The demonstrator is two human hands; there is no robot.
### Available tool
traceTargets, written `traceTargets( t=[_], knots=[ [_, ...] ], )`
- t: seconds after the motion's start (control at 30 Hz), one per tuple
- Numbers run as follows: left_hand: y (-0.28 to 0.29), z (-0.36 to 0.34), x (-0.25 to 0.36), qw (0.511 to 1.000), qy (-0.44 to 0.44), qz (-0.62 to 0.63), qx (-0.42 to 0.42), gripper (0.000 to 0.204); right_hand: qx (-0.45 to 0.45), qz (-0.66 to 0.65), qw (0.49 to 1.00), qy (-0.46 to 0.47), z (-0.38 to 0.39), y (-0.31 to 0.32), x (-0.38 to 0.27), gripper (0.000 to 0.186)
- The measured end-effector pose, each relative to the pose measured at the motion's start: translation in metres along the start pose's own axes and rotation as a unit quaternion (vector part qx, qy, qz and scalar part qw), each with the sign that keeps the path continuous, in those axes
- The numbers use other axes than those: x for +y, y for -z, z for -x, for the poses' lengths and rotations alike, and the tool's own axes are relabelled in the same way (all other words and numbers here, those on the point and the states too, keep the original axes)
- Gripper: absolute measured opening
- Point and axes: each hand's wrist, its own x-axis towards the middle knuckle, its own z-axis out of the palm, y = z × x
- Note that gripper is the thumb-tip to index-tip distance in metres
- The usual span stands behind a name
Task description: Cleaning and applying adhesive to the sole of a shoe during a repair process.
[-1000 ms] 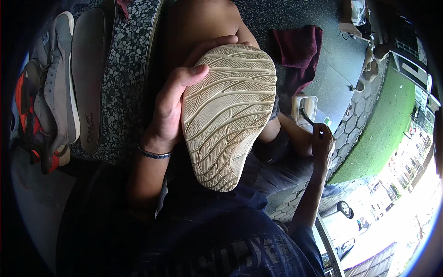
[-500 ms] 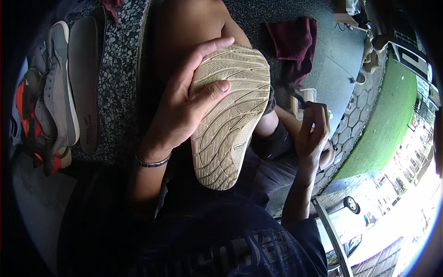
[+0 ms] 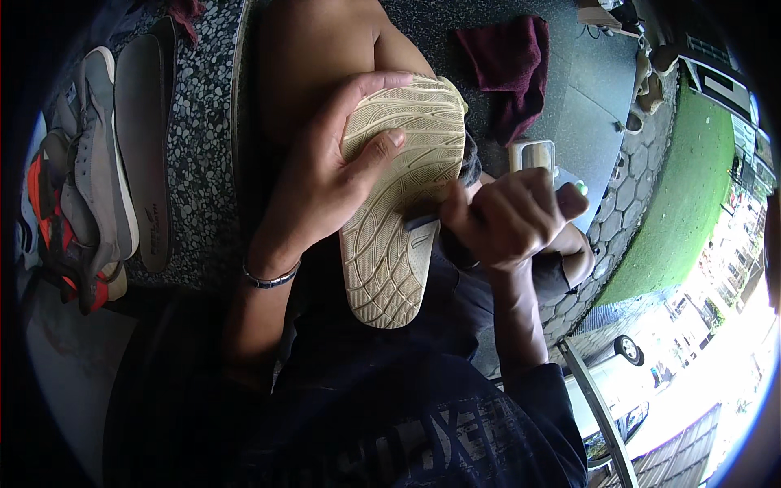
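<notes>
My left hand (image 3: 338,175) grips a tan shoe sole (image 3: 382,268) along its left edge, with the thumb lying on the ridged tread. The tread faces up and its toe end points away from me; whatever lies under the sole is hidden. On the right, my right hand (image 3: 508,220) is closed around a small dark tool (image 3: 421,220) that looks like a brush. Its dark tip is at the sole's right edge, near the arch, and most of the handle is hidden by my fingers. Beyond that hand stands a small clear-rimmed container (image 3: 533,154) with pale contents.
A maroon cloth (image 3: 512,69) lies on the grey floor ahead. At the left, a grey shoe (image 3: 102,163), a grey insole (image 3: 142,146) and an orange-and-black item (image 3: 61,236) rest on the speckled ledge (image 3: 203,146). Several shoes (image 3: 651,89) stand at the far right, by the paving.
My right hand has swung left from near the container to the sole, bringing the dark tool to the tread's edge. The left hand still holds the sole, which has tilted slightly.
</notes>
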Motion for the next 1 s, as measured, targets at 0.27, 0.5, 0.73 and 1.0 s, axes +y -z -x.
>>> traceTargets(
  t=[0.27, 0.5, 0.73, 1.0],
  knots=[
    [-0.003, -0.003, -0.008, 0.996, -0.07, -0.055, 0.005, 0.041, -0.013, 0.01, 0.999, 0.047, 0.003, 0.001, 0.009, 0.028],
    [-0.006, -0.001, -0.012, 0.991, -0.099, -0.086, 0.004, 0.044, 0.006, -0.007, 0.998, 0.069, -0.001, -0.004, 0.018, 0.027],
    [-0.007, -0.003, -0.011, 0.992, -0.102, -0.08, -0.002, 0.045, -0.046, -0.014, 0.994, 0.097, -0.008, -0.004, 0.007, 0.034],
    [-0.004, -0.005, -0.009, 0.991, -0.104, -0.078, -0.015, 0.045, -0.026, -0.039, 0.998, 0.032, -0.025, 0.001, 0.054, 0.031]
  ],
)
